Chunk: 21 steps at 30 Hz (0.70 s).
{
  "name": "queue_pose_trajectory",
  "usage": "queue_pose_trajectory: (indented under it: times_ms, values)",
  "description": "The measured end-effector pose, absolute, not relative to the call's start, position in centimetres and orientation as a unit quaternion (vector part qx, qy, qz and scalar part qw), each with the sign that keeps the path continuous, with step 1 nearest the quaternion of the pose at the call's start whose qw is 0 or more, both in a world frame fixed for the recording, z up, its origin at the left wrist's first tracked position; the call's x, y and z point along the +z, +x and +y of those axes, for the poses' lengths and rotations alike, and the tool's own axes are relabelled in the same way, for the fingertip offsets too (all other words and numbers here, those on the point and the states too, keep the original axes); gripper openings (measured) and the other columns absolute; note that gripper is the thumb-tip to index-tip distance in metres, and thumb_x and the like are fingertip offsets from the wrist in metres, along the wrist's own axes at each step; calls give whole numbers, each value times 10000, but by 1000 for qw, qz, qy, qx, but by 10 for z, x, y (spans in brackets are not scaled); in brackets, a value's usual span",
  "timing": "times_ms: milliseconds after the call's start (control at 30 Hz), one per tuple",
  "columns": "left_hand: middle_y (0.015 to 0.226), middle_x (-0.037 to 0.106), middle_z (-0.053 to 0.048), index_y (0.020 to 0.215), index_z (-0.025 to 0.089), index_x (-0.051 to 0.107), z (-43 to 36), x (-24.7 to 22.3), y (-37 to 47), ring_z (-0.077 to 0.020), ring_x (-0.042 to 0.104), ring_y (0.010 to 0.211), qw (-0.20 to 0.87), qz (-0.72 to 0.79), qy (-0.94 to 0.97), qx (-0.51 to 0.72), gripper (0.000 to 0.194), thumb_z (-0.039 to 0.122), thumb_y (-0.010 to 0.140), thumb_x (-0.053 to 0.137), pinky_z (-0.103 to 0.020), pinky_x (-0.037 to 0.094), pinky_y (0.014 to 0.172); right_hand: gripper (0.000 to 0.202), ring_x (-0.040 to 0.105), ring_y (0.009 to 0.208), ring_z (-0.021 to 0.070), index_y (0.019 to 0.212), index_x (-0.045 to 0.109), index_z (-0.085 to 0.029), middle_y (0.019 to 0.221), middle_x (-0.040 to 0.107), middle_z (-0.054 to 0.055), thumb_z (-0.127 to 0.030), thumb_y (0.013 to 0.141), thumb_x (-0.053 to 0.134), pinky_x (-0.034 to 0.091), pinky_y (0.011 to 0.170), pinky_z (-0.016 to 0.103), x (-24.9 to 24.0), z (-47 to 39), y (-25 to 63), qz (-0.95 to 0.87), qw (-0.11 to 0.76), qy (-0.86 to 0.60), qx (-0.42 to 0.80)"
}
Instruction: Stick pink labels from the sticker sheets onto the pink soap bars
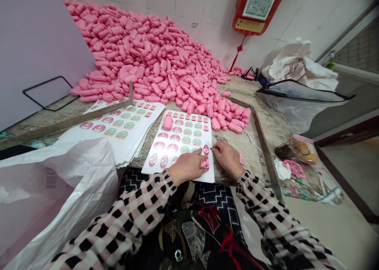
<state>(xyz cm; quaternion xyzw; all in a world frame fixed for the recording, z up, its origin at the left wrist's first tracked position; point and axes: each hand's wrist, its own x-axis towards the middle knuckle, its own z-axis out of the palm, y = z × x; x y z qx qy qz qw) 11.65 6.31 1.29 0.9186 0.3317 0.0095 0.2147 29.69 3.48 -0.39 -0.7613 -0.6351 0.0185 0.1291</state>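
A small pink bottle [204, 164] is tucked in the curled fingers of my left hand [188, 166], with only its end showing. That hand rests on a white sticker sheet [151, 163] printed with pink and green labels, a fingertip close to an oval pink sticker [206, 149]. My right hand [228, 158] is at the sheet's right edge, thumb and forefinger pinched together beside that sticker. Whatever lies in the pinch is too small to make out. Another pink bottle [167, 122] lies on the upper left of the sheet.
A large heap of pink bottles [142, 53] covers the back of the worktable. More sticker sheets [118, 143] are stacked at left beside a wooden strip [59, 120]. A white plastic bag [97, 171] stands front left. A wooden edging [263, 143] bounds the right side.
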Motion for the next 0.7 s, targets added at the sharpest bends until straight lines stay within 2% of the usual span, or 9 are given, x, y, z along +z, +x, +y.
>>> queue_pose_trajectory:
  times_ms: [267, 500, 700]
  values:
    - [1421, 318, -68, 1177, 291, 524, 67, 11, 117, -259, 578, 993, 205, 317, 926, -14, 415, 461, 811, 426, -376, 444, 815, 183, 554, 777, 151, 833, 642, -248, 878, 622, 1, -353, 825, 492, 336, 609, 259, -1, 40, 305, -652, 130, -745, 62]
    - [1411, 335, -61, 1203, 291, 510, 68, 10, 117, -253, 559, 1030, 207, 313, 927, -14, 436, 449, 802, 441, -354, 438, 829, 161, 551, 766, 140, 797, 647, -246, 854, 632, -17, -348, 799, 522, 358, 638, 250, -4, 44, 312, -639, 173, -741, 114]
    - [1372, 383, -75, 1188, 279, 520, 68, 12, 117, -256, 575, 992, 208, 309, 928, -9, 427, 441, 803, 435, -360, 444, 804, 164, 551, 768, 147, 800, 646, -246, 855, 630, -12, -345, 803, 516, 352, 637, 256, -3, 43, 310, -647, 156, -740, 95]
